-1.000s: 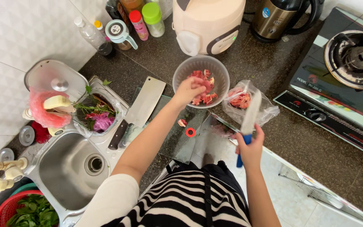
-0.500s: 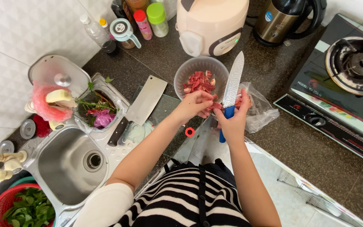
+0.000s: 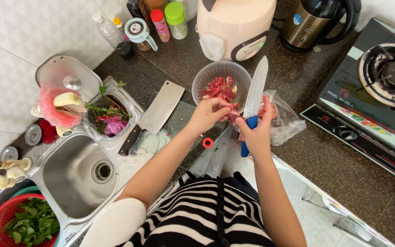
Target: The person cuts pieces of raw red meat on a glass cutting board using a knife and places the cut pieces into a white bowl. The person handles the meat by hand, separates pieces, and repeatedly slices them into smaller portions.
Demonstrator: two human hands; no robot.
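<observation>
My right hand [image 3: 255, 130] grips the blue handle of a kitchen knife [image 3: 255, 93], whose blade points away from me and stands just right of a clear bowl [image 3: 206, 77] of red meat pieces. My left hand [image 3: 209, 114] pinches a piece of raw meat [image 3: 233, 116] beside the knife handle, fingers touching the right hand. A crumpled clear plastic bag [image 3: 285, 120] with a bit of meat lies under and right of the right hand.
A cleaver [image 3: 154, 114] lies on a glass cutting board [image 3: 179, 121] left of the hands. Sink [image 3: 76, 176], a strainer of herb scraps [image 3: 108, 116], a red basket of greens [image 3: 26, 224] sit left. Rice cooker [image 3: 234, 25], kettle [image 3: 316, 20], bottles behind; gas stove [image 3: 380, 87] right.
My left hand left the bowl and came back to the knife handle. My right hand raised the knife upright and let go of the bag, which now lies on the counter.
</observation>
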